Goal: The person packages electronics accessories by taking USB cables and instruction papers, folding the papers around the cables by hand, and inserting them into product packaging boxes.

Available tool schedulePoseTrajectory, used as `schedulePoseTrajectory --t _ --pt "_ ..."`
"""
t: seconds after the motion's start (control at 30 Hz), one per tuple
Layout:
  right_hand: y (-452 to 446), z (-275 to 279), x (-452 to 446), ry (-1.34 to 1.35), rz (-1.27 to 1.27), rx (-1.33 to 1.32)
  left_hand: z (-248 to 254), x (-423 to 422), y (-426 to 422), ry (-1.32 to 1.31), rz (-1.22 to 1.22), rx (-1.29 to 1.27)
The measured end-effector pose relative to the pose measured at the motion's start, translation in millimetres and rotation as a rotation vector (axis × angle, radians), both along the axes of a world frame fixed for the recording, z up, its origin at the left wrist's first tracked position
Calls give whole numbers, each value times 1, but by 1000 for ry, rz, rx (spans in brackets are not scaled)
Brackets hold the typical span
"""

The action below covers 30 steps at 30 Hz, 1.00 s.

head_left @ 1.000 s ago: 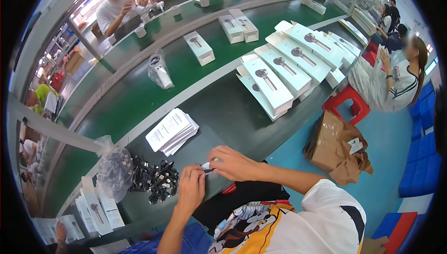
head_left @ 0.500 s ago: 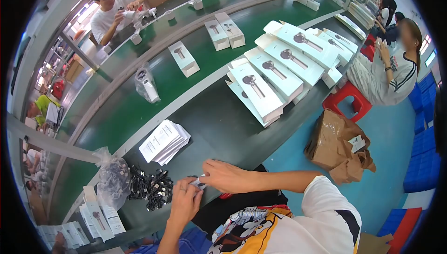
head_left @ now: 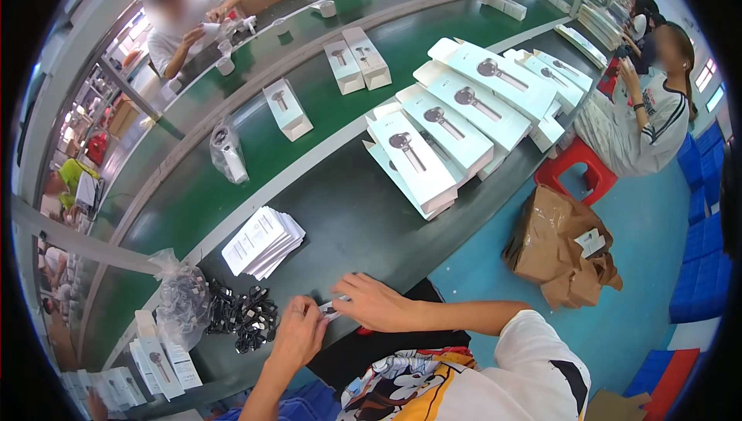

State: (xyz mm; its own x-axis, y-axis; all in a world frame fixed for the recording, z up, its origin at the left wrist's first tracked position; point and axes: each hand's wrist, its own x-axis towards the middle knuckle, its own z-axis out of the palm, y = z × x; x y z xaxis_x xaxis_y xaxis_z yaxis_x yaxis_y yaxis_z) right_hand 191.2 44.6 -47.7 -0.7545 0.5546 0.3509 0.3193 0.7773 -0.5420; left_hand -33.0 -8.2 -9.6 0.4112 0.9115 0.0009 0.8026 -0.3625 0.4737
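My left hand (head_left: 300, 330) is at the near edge of the dark work table, its fingers closed and slightly blurred. Opposite it, my right hand (head_left: 372, 302) has fingers bent down onto the same spot. Between them is a small white-and-grey item (head_left: 330, 312), mostly covered by fingers, so its kind is unclear. Left of my hands lies a pile of bundled black cables (head_left: 253, 319). A fanned stack of printed leaflets (head_left: 263, 242) lies beyond them.
White product boxes (head_left: 413, 160) are piled at the right. A green conveyor (head_left: 255, 116) carries more boxes (head_left: 287, 110) and a bagged device (head_left: 229, 152). A clear plastic bag (head_left: 182, 301) sits at left. A brown carton (head_left: 553, 239) stands on the floor; co-workers sit nearby.
The whole view has shifted slightly. Boxes and the bagged device on the conveyor have moved a little to the lower left. My hands have drawn slightly apart around the small item.
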Motion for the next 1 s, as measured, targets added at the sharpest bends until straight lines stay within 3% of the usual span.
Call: schedulePoseTrajectory --t 0.27,0.67,1.0 --pt "5 -13 -1 142 47 40 7 5 -3 83 -32 91" --pt "2 23 -19 -145 66 26 5 7 -14 -3 65 179" --pt "-3 14 -27 -143 64 46 -7 1 -17 -61 123 132"
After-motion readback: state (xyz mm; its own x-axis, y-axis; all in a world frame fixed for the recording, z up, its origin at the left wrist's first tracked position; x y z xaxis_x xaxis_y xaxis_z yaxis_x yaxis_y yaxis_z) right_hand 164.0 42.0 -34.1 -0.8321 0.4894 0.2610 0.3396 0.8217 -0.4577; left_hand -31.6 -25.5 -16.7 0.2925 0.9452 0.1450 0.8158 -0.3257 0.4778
